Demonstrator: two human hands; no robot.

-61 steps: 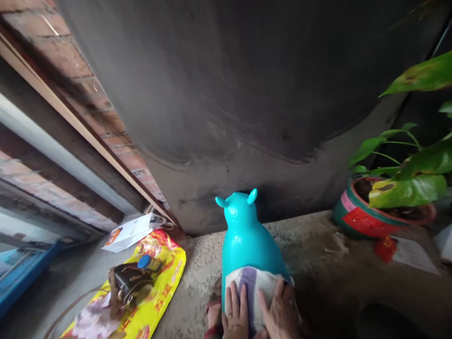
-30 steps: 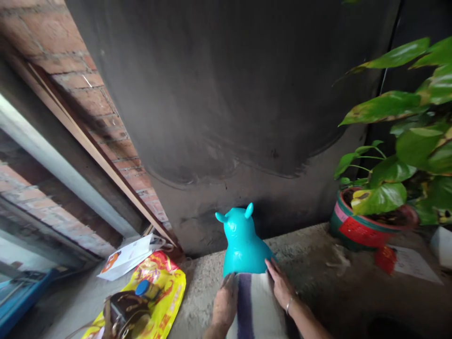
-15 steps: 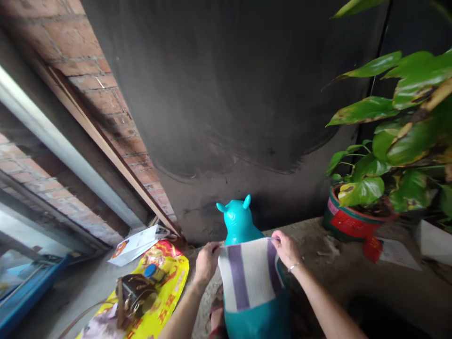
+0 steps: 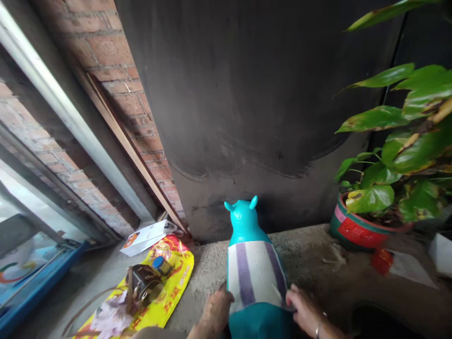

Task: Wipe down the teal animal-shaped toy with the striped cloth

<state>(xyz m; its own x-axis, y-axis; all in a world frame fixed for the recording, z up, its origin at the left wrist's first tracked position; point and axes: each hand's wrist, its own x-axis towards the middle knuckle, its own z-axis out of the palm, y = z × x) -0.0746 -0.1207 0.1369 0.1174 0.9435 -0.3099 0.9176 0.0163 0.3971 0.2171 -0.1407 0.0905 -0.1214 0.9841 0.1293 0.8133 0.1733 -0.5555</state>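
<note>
I see soft daylight that comes from the window (image 4: 21, 235) at the left; its glass is a little overexposed. The dark wall (image 4: 247, 94) takes most light and looks dim. The wide lens bends the brick lines near the edges. My hands at the bottom edge are slightly blurred and shadowed.

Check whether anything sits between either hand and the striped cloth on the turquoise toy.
Nothing visible does. The left hand rests at the lower left edge of the striped cloth, and the right hand touches its lower right edge. The cloth lies draped over the turquoise animal toy.
</note>
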